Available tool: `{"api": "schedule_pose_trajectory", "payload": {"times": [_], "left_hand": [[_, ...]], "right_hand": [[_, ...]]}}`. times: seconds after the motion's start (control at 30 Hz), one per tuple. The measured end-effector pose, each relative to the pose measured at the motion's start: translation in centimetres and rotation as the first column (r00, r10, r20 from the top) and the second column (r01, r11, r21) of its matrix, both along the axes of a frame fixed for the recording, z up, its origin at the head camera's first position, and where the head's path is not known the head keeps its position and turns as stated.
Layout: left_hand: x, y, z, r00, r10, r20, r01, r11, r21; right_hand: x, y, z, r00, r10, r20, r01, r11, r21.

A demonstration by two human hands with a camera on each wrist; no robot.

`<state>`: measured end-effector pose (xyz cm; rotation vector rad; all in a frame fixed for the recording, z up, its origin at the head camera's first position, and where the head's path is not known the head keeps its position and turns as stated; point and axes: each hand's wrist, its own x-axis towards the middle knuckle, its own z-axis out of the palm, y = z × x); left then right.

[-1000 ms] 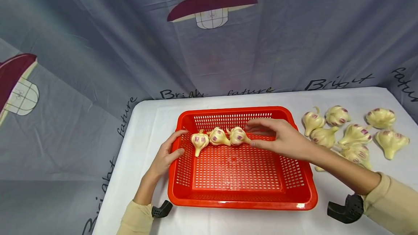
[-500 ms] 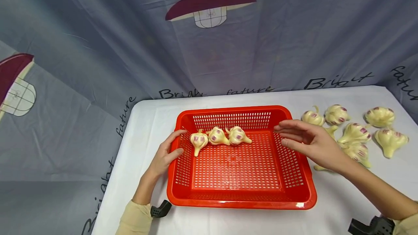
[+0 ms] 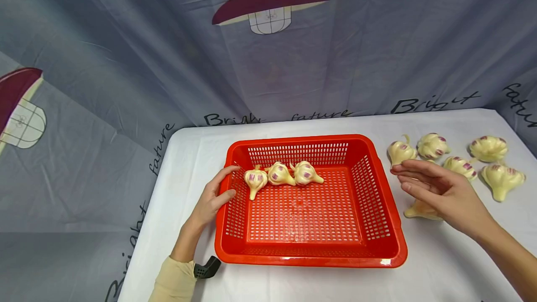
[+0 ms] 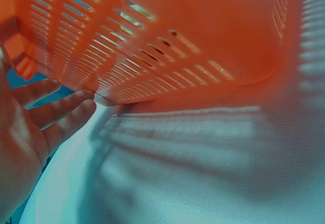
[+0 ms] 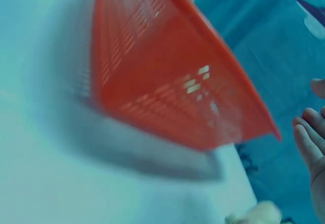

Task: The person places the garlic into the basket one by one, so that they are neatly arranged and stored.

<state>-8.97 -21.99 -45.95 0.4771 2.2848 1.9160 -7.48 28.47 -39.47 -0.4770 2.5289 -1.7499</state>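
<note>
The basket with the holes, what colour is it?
The basket is bright red, clearest in the head view.

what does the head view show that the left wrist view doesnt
Only the head view shows three garlic bulbs inside the basket, loose garlic on the table to its right, the open right hand over them, and the curtain. Only the left wrist view shows the basket's slotted outer wall from below, close up, with its shadow on the cloth. Both show the red basket and the left hand touching its left side.
</note>
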Motion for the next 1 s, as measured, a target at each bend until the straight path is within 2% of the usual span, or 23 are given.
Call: {"api": "schedule_pose_trajectory", "payload": {"times": [0.23, 0.33, 0.5, 0.57, 0.77, 0.9, 1.0], "left_hand": [[-0.1, 0.0, 0.0, 1.0, -0.006, 0.002, 0.006, 1.0, 0.005], [-0.2, 0.0, 0.0, 1.0, -0.007, 0.002, 0.007, 1.0, 0.0], [-0.2, 0.1, 0.0, 1.0, -0.009, -0.002, 0.009, 1.0, -0.005], [-0.1, 0.1, -0.1, 1.0, -0.008, -0.004, 0.008, 1.0, -0.006], [0.0, 0.1, 0.0, 1.0, 0.007, -0.001, -0.007, 1.0, -0.022], [0.1, 0.1, 0.0, 1.0, 0.015, 0.001, -0.015, 1.0, -0.026], [0.1, 0.0, 0.0, 1.0, 0.017, 0.008, -0.017, 1.0, -0.024]], "right_hand": [[1.9, 3.1, -2.5, 0.987, -0.159, 0.016, 0.158, 0.985, 0.064], [2.7, 4.2, -3.3, 0.979, -0.202, 0.007, 0.202, 0.977, 0.064], [4.0, 5.5, -4.6, 0.979, -0.195, 0.06, 0.2, 0.974, -0.103], [4.5, 6.0, -5.2, 0.976, -0.197, 0.098, 0.212, 0.959, -0.19], [6.1, 7.4, -6.9, 0.945, -0.283, 0.166, 0.319, 0.91, -0.265], [7.1, 8.4, -8.1, 0.926, -0.302, 0.228, 0.371, 0.844, -0.388], [7.8, 9.3, -9.2, 0.904, -0.35, 0.245, 0.424, 0.806, -0.413]]}}
